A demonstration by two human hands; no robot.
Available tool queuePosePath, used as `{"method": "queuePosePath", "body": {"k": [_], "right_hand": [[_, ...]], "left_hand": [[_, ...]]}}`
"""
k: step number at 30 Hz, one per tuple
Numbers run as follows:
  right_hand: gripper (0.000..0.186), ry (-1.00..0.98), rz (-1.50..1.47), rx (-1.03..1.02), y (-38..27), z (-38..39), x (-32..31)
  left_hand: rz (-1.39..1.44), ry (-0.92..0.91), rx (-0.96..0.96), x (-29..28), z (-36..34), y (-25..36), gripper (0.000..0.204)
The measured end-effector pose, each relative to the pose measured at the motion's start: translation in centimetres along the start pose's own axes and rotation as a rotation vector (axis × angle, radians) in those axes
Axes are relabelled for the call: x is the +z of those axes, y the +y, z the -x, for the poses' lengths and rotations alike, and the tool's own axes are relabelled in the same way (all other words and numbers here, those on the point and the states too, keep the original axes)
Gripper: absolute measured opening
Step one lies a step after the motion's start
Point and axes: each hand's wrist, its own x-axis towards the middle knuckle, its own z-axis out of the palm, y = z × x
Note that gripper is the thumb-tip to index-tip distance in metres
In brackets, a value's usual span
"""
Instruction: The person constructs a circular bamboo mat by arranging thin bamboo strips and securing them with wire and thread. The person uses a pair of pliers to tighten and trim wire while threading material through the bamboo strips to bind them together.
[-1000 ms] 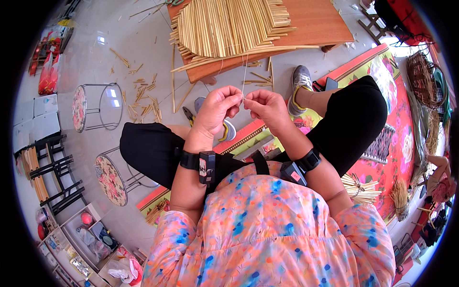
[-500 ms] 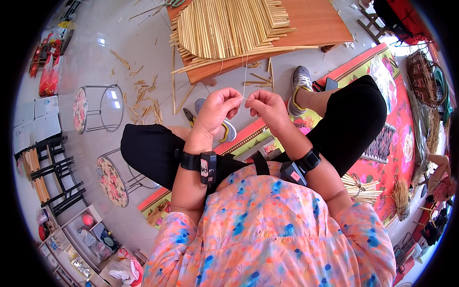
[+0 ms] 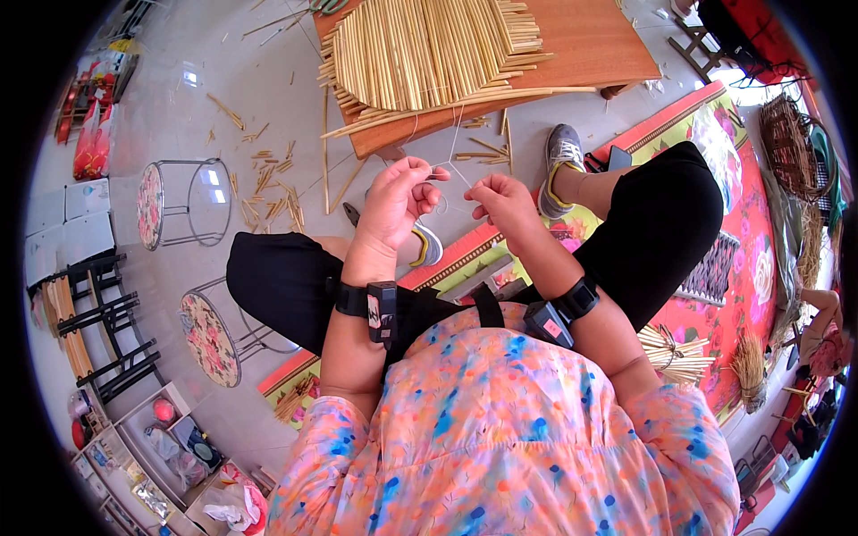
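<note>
A thin white thread (image 3: 455, 143) runs down from the near edge of a mat of straw-coloured stalks (image 3: 420, 55). Below the table it meets my fingers and spreads into a loop between my hands. My left hand (image 3: 398, 201) pinches one part of the thread between thumb and forefinger, with the other fingers curled. My right hand (image 3: 503, 204) pinches another part at its fingertips, just to the right. The stalk mat is rounded at its left side and lies on an orange-brown wooden table (image 3: 594, 40). Each forearm wears a black strapped device.
Cut stalk pieces (image 3: 268, 179) litter the floor at left. Two round flowered stools (image 3: 210, 339) stand left of my knee. A red floral mat (image 3: 746, 241) spreads under my right leg, bearing a bundle of stalks (image 3: 672, 354) and a small broom (image 3: 749, 366). Green-handled scissors (image 3: 329, 5) lie at the top.
My hands have drawn slightly apart. The thread, taut and straight before, now opens into a loop between my fingers. The stalk mat has stayed still.
</note>
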Motion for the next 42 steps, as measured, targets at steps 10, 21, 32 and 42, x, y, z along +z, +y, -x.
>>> {"method": "queuePosePath", "body": {"k": [10, 21, 32, 42], "right_hand": [[0.014, -0.080, 0.143, -0.057, 1.6, -0.5, 0.2], [0.025, 0.102, -0.034, 0.069, -0.8, -0.7, 0.8], [0.016, 0.037, -0.182, 0.222, -0.8, -1.7, 1.5], [0.009, -0.024, -0.255, 0.282, 0.4, -2.5, 0.6]], "left_hand": [[-0.008, -0.103, -0.101, 1.2, 0.1, -0.7, 0.008], [-0.558, 0.027, 0.109, 1.5, -0.4, -2.1, 0.006], [-0.865, 0.057, 0.216, 1.2, -0.6, -2.5, 0.004], [-1.059, 0.069, 0.253, 2.0, -0.5, -2.7, 0.005]]}}
